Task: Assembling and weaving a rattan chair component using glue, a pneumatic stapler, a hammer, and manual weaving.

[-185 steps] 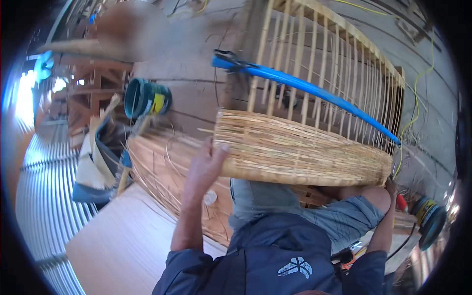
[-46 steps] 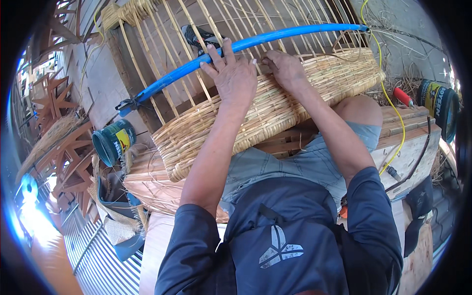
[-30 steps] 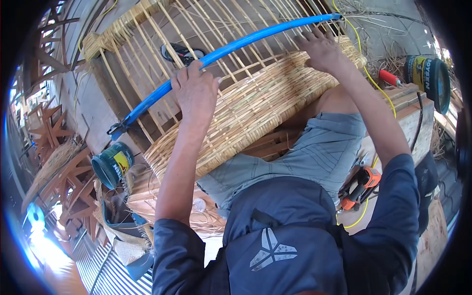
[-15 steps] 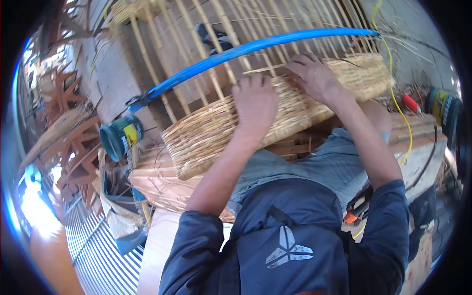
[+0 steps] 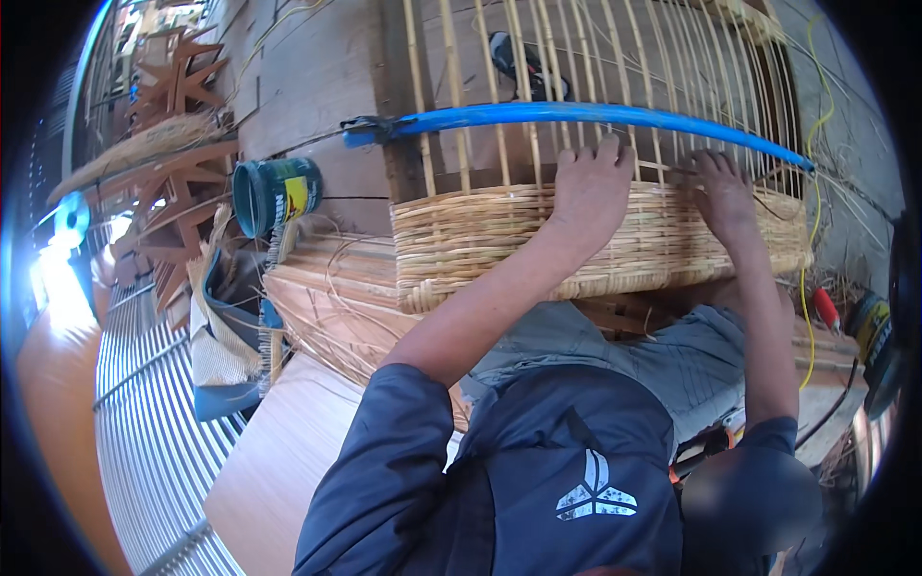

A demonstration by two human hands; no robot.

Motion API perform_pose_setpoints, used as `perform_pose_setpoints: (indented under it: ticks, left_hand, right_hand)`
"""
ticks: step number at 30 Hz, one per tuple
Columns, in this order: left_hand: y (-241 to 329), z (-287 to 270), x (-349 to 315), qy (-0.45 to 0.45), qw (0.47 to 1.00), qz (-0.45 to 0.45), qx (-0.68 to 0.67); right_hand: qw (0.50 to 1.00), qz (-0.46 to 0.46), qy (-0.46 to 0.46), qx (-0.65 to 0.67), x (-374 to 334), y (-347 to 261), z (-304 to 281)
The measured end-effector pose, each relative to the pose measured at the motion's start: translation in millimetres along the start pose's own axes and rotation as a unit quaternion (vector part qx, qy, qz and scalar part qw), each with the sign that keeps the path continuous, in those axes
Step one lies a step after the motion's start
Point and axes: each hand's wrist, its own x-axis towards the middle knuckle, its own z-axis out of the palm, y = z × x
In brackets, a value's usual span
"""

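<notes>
Across my lap lies a basketwork piece (image 5: 480, 235) with a tightly woven pale cane band and a thicker rolled near edge. Bare upright stakes (image 5: 451, 91) run from the band to the far side. My left hand (image 5: 594, 192) bends its fingers over the band's far edge, between stakes. To its right, my right hand (image 5: 725, 200) is closed at the same edge, by a thin cane strand (image 5: 663, 167); its fingertips are partly hidden among the stakes. A blue tube (image 5: 567, 113) crosses the stakes just beyond both hands.
A green tub (image 5: 279, 197) lies tipped at the left, near a woven bag (image 5: 223, 331). Wooden star shapes (image 5: 178, 86) stand far left. A yellow cord (image 5: 814, 226) and a red-handled tool (image 5: 826, 310) are at the right. A dark shoe (image 5: 523, 62) shows beyond the stakes.
In the view, the basketwork sits further right and more level. Both hands appear further right along its edge, with a wider gap between them.
</notes>
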Motion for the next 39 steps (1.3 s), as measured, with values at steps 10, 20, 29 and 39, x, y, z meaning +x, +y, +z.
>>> perform_pose_setpoints:
  ticks: [10, 20, 29, 39]
  left_hand:
    - [-4.6, -5.4, 25.8, -0.230, 0.971, -0.036, 0.051]
    - [-21.2, -7.0, 20.9, -0.183, 0.978, -0.003, 0.098]
    - [-70.3, -53.2, 14.8, -0.265, 0.958, -0.070, 0.083]
    - [-141.1, -107.2, -29.0, -0.218, 0.963, -0.098, 0.128]
  right_hand:
    - [0.971, 0.022, -0.067, -0.230, -23.4, 64.4, 3.2]
    - [0.978, -0.018, -0.080, -0.192, -4.7, 74.6, 7.1]
    - [0.937, 0.000, -0.197, -0.288, 31.0, 148.4, 48.3]
    - [0.977, 0.039, -0.208, 0.031, 47.2, 159.6, 38.5]
